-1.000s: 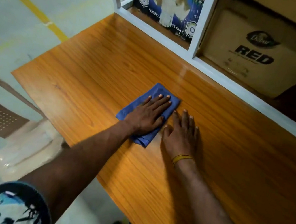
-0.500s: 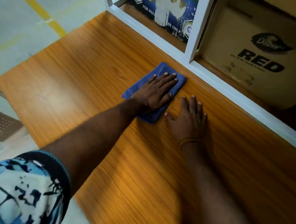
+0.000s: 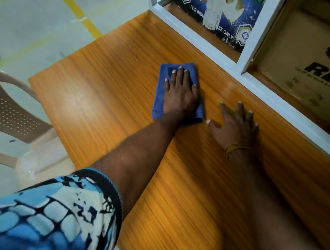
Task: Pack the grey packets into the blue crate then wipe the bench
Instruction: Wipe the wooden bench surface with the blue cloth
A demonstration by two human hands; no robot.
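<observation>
The blue cloth (image 3: 161, 94) lies flat on the table (image 3: 105, 86), toward its far side and a little short of the white shelf frame (image 3: 217, 56) that runs along the back edge. My left hand (image 3: 180, 94) lies on top of it, fingers straight and spread, palm pressing down rather than curling round anything, so this grip is open and only friction carries the cloth. The cloth shows beyond the fingertips and along the left of the palm, with a folded edge poking out under the wrist. My right hand (image 3: 235, 125) rests flat on the bare wood just beside the cloth, not touching it as far as I can tell, fingers splayed and holding nothing. I see no grey packets and no blue crate here, so I judge the packing is finished or out of view and I am on the wiping step. What worries me is the cloth slipping or bunching under a flat palm if I push too lightly or too fast, leaving streaks unwiped. A forward stroke could also jam the cloth and my fingertips against the frame, and the right hand covers a patch I might skip. Behind the frame stand a cardboard box (image 3: 318, 68) and a blue printed carton (image 3: 215, 10); a plastic chair (image 3: 1, 109) sits off the table's left end.
</observation>
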